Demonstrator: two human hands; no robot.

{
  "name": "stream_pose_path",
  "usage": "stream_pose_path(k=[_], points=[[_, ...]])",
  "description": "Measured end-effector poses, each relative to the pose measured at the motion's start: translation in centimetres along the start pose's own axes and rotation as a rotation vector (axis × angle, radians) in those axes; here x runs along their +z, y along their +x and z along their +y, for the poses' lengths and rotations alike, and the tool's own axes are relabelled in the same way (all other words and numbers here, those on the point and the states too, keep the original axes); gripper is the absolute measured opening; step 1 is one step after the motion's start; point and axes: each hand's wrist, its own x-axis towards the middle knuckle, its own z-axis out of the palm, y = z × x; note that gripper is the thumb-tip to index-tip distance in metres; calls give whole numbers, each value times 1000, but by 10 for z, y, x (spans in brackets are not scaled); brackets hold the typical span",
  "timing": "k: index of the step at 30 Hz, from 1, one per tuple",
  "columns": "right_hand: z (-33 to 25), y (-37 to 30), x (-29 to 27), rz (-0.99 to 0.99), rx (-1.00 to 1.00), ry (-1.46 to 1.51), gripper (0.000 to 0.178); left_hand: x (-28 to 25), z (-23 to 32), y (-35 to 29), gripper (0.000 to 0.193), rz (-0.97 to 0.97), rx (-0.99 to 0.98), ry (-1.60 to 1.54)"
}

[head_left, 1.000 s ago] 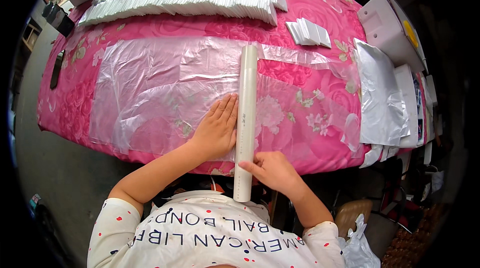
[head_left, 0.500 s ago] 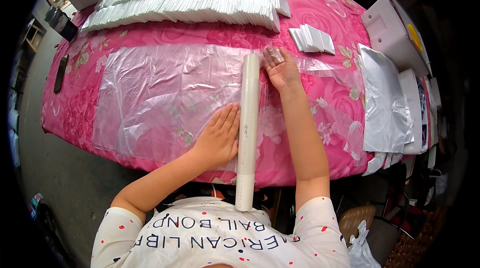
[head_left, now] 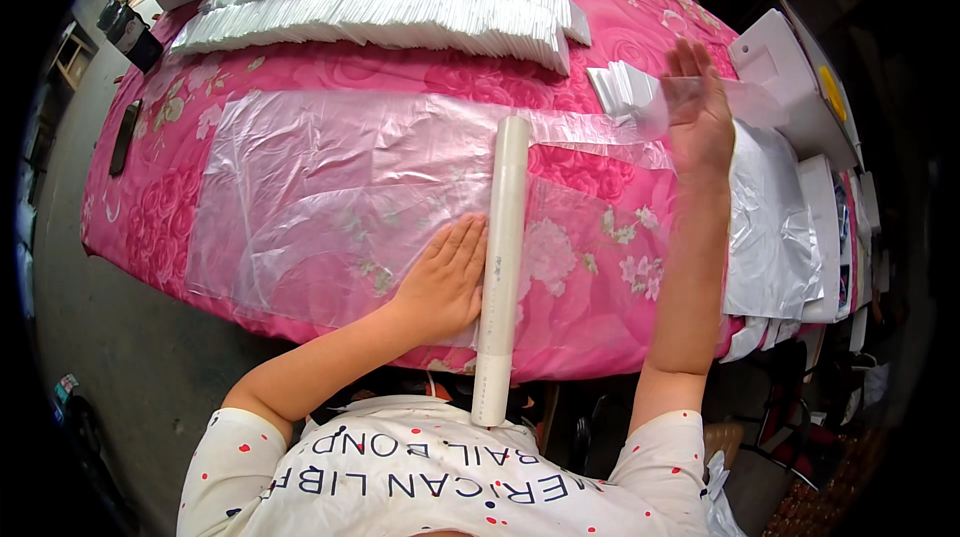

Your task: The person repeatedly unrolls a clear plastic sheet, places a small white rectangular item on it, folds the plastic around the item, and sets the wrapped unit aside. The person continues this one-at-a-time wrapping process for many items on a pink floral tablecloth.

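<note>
A long clear plastic bag [head_left: 300, 177] lies spread over the table. Across it rests a white pipe [head_left: 505, 237], its near end jutting past the table edge toward my shirt. My left hand [head_left: 445, 272] presses flat on the bag, fingers together and stretched, right against the pipe's left side. On the other side, my right hand [head_left: 698, 117] is raised with palm showing and fingers stretched out. A clear plastic strip [head_left: 600, 127] runs from the bag past the pipe to this hand and crosses its palm. Motion blurs the hand slightly; a firm grip on the strip cannot be made out.
Rows of folded white packets [head_left: 380, 2] line the far side, with a smaller stack [head_left: 622, 87] near my right hand. Silvery plastic sheets [head_left: 770, 227] and a white box [head_left: 790, 87] stand at right. A phone [head_left: 125, 137] and dark bottle [head_left: 130, 37] are at left.
My right hand has moved right and away from the pipe, with the clear strip stretching along. The pipe has shifted slightly right at its far end. My left hand stays pressed down.
</note>
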Motion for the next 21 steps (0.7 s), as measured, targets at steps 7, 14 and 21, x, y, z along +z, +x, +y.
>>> stream_pose_path(k=[7,14,21], points=[[136,-145,185,-756,-33,-644,25,3,-3,-2,64,165,25,-299],[216,-225,239,-977,-62,-910,50,21,-6,3,62,82,89,176],[114,-211,153,-958,-299,-771,58,5,-8,2,59,133,11,-233]])
